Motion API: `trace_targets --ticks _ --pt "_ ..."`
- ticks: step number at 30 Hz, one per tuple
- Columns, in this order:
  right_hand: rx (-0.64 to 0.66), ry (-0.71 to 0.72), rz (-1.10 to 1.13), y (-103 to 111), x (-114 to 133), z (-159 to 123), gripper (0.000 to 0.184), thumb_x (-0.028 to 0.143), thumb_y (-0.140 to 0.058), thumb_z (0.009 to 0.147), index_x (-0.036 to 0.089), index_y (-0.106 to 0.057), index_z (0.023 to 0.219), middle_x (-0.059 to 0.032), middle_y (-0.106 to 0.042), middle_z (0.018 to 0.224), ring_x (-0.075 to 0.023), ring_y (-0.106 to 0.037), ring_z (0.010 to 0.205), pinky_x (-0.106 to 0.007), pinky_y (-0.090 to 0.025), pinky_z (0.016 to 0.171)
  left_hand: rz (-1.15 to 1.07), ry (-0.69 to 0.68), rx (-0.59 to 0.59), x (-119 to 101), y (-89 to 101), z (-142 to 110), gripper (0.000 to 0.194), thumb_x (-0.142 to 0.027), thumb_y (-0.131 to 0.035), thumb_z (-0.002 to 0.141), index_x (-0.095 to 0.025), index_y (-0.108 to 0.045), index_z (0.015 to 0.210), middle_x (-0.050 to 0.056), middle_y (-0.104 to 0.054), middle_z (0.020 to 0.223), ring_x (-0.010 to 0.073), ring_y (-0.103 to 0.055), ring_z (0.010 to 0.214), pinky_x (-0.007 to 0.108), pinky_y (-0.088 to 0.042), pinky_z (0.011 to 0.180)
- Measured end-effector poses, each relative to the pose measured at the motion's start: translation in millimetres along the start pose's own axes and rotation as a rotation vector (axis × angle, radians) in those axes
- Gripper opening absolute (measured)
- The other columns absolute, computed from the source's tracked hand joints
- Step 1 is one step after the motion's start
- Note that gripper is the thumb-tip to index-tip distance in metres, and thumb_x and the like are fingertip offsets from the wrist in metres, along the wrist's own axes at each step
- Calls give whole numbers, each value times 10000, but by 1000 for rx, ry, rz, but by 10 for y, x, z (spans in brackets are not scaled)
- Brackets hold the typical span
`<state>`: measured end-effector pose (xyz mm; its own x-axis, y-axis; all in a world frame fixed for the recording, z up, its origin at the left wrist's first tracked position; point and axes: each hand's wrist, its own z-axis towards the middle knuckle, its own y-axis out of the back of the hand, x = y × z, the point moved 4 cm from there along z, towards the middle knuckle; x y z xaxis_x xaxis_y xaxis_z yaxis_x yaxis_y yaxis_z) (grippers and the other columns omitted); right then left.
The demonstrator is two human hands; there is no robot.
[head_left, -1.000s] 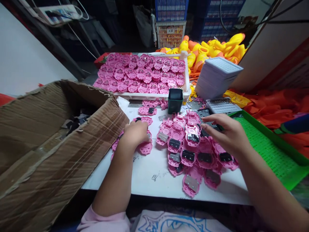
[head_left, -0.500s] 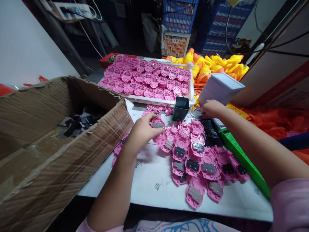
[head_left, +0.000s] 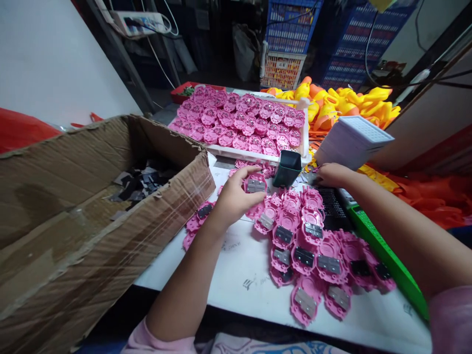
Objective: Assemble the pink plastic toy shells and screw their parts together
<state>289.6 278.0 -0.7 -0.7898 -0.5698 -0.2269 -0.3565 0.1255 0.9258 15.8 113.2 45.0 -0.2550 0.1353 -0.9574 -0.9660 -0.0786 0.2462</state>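
My left hand (head_left: pixel 238 194) has its thumb and fingers around a pink plastic shell (head_left: pixel 255 186) that bears a grey metal plate. Right of it, overlapping pink shells (head_left: pixel 287 226) lie on the white-covered table (head_left: pixel 236 273), many with grey or black plates. My right hand (head_left: pixel 334 175) reaches down beside a black perforated tray (head_left: pixel 332 206), in front of a tilted white basket (head_left: pixel 348 140). Its fingertips are bent down and partly hidden, so what they touch does not show. A dark square cup (head_left: pixel 287 168) stands between the hands.
An open cardboard box (head_left: pixel 177 206) with dark scraps stands at the left. Behind the cup, a white tray (head_left: pixel 306 132) holds rows of pink parts. Yellow and orange plastic pieces (head_left: pixel 339 105) are heaped at the back right. A green tray (head_left: pixel 387 260) edges the right side.
The whole view has shifted, so things appear farther right. My left hand still holds the pink shell, now more plainly in sight. My right hand stays by the black tray.
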Motion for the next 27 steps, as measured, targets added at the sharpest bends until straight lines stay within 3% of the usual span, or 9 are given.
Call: trace_targets --ticks 5,9,11,13,18,22,27 --pt "-216 -83 182 292 89 -284 184 240 -549 754 137 -691 811 -105 -698 805 -177 -595 719 -270 -401 652 -270 36 10 46 -120 -3 658 -181 -733 626 -180 -506 1243 64 -636 1102 163 -619 914 286 -493 821" --pt "-446 -156 404 463 445 -855 313 305 -411 887 150 -616 1067 -71 -682 860 -137 -591 713 -243 -449 636 -558 96 29 -6 -279 -62 474 -165 -786 556 -173 -573 980 -9 -654 860 117 -613 750 258 -498 730" --pt "-740 -115 897 502 673 -1220 294 349 -491 876 191 -625 1086 -52 -683 861 -137 -604 720 -260 -474 642 -700 113 15 -57 -343 -108 413 -157 -804 528 -186 -544 847 -51 -632 742 93 -603 678 239 -499 700" --pt "-874 -66 1222 438 906 -1505 175 335 -599 830 233 -684 944 -27 -689 833 -130 -616 729 -265 -493 652 -801 112 -7 -100 -393 -153 408 -156 -816 511 -193 -517 786 -72 -616 685 75 -597 647 217 -498 692" --pt "-922 -92 1682 116 1193 -1764 70 292 -729 731 246 -701 775 -3 -682 721 -113 -613 657 -238 -505 555 -829 174 -16 -88 -522 -236 507 -183 -826 514 -239 -507 905 -75 -630 764 72 -599 644 189 -497 618" --pt "-928 -158 1758 -46 1203 -1739 122 292 -785 664 228 -704 730 -2 -682 681 -105 -606 597 -228 -512 515 -763 199 59 -80 -636 -305 491 -181 -809 557 -233 -403 828 -69 -637 800 76 -614 636 179 -498 568" --pt "-1005 -188 1790 -55 1188 -1710 163 317 -790 654 232 -701 760 -5 -700 733 -116 -642 657 -240 -552 571 -709 267 148 -87 -778 -415 505 -204 -802 600 -236 -355 832 -45 -666 821 63 -589 523 168 -469 478"
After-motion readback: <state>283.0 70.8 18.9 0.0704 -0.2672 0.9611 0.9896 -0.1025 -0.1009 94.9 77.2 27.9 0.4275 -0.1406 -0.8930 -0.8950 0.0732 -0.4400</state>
